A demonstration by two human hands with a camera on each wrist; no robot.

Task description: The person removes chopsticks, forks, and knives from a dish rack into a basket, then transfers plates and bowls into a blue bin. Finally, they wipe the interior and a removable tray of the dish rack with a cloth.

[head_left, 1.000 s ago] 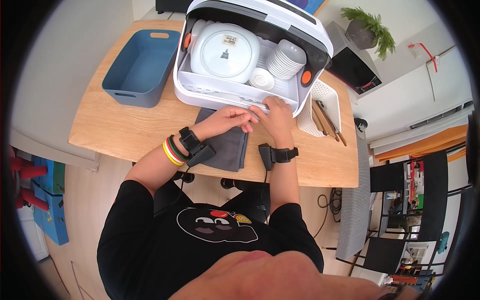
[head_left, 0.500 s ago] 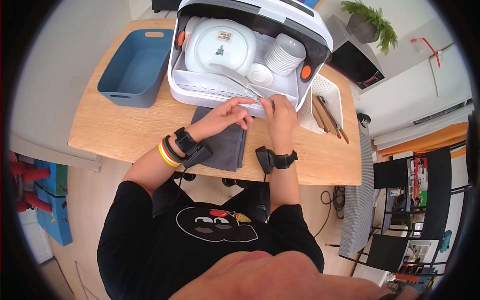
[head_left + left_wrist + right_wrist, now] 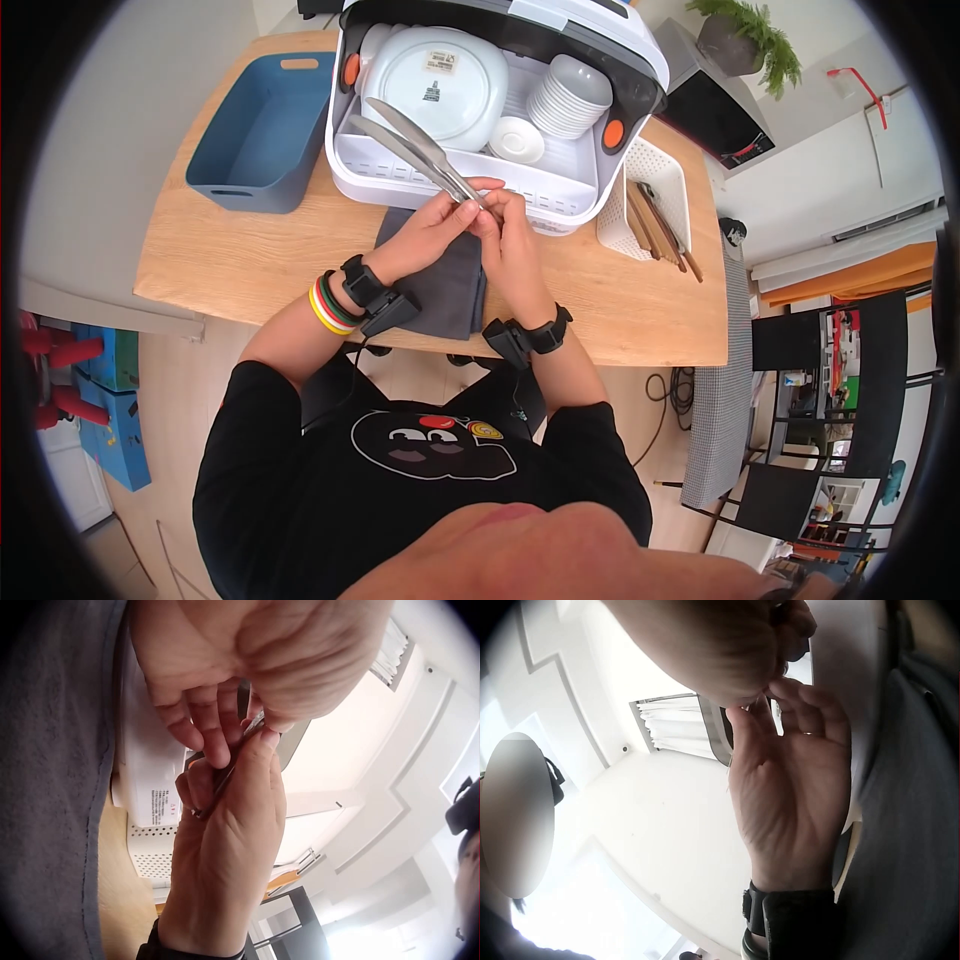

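Two silver table knives [image 3: 415,134] are held together in front of the white dish box [image 3: 390,175], blades pointing up and to the left across its front edge. In the head view my right hand [image 3: 512,235] grips them at the handle end. My left hand [image 3: 432,232] meets it there, thumb and fingers pinching the knives just above. From the left wrist view, the right hand [image 3: 236,817] curls round the handles, which it mostly hides.
Inside the dish box stand a large white plate [image 3: 440,90], stacked bowls [image 3: 570,98] and a small dish [image 3: 517,140]. A blue bin [image 3: 262,130] is on the left, a white basket [image 3: 645,170] with wooden-handled utensils on the right. A folded grey cloth [image 3: 440,300] lies below my hands.
The knives have come up out of the box's front section and swung left and toward me. Both hands have closed together on them, the right hand shifting left.
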